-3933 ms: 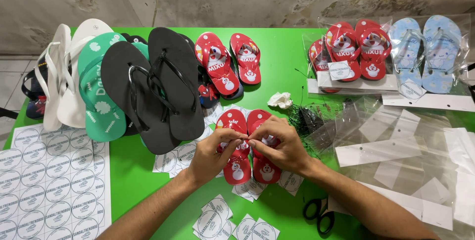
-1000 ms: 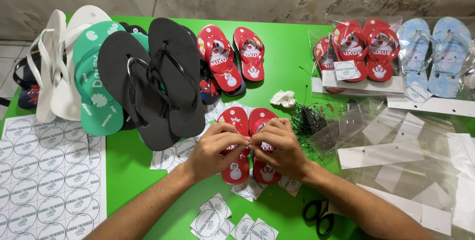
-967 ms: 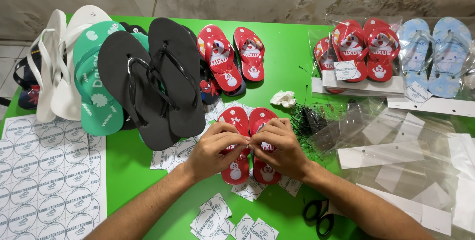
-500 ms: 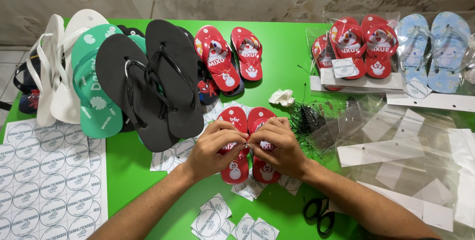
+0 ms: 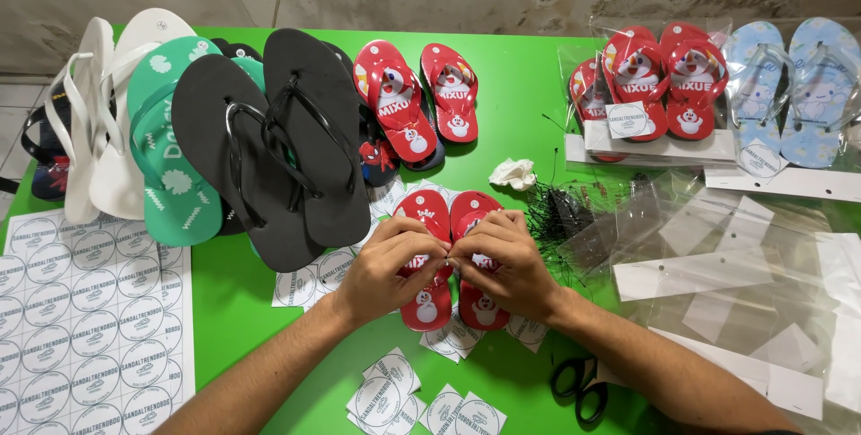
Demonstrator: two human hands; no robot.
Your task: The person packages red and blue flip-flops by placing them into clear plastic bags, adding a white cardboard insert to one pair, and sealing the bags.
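While curled, L hand, R hand pinch red sandals (fingertips meeting)

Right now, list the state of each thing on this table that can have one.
Small red flip-flop pair: side by side, unbagged, both hands on it.
Left hand: pinching at the straps.
Right hand: pinching at the straps.
Black-handled scissors: lying closed, untouched.
Red flip-flops in clear bag: bagged, round sticker on.
Round sticker sheet: flat, mostly full.
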